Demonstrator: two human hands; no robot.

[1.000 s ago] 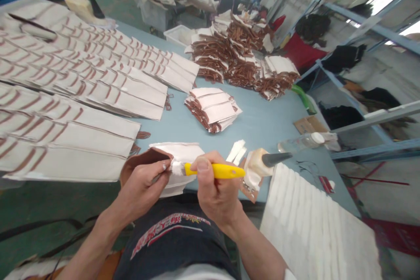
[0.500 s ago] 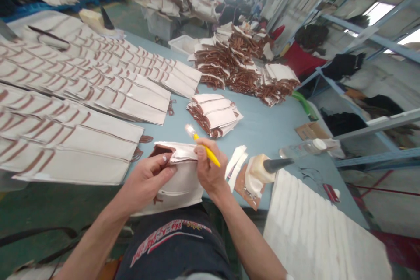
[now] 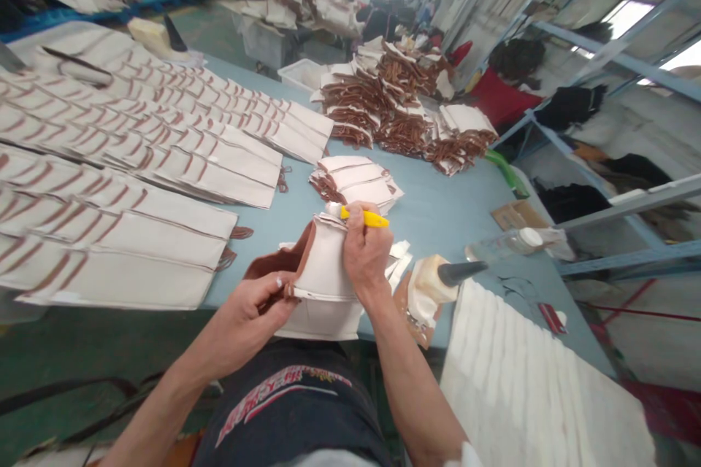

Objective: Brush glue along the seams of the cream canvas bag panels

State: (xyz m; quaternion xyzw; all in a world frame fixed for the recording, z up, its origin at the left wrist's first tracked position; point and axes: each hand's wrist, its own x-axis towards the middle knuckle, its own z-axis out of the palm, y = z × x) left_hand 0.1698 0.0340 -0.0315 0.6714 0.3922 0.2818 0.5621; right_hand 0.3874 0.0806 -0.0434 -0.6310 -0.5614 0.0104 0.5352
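Observation:
A white and brown sewn fabric piece (image 3: 327,257) stands partly opened at the table's near edge, its brown inner side showing on the left. My left hand (image 3: 257,317) pinches its lower left edge, thumb and fingers closed on it. Between the fingers of my right hand (image 3: 368,252) is a yellow-handled brush (image 3: 366,217), held nearly level. Its pale bristles touch or hover at the piece's top edge; I cannot tell which. The right hand's lower side rests against the piece's right side.
Overlapping rows of white pieces (image 3: 131,248) cover the table's left. A small stack (image 3: 358,179) lies ahead, with larger brown and white piles (image 3: 383,98) behind. To the right are a glue-smeared container with a black cone (image 3: 432,281), a clear bottle (image 3: 507,242) and layered white strips (image 3: 526,372).
The fabric piece has been opened and its top edge raised. My right hand and the brush have moved right and the brush has tilted flatter. My left hand has shifted slightly down.

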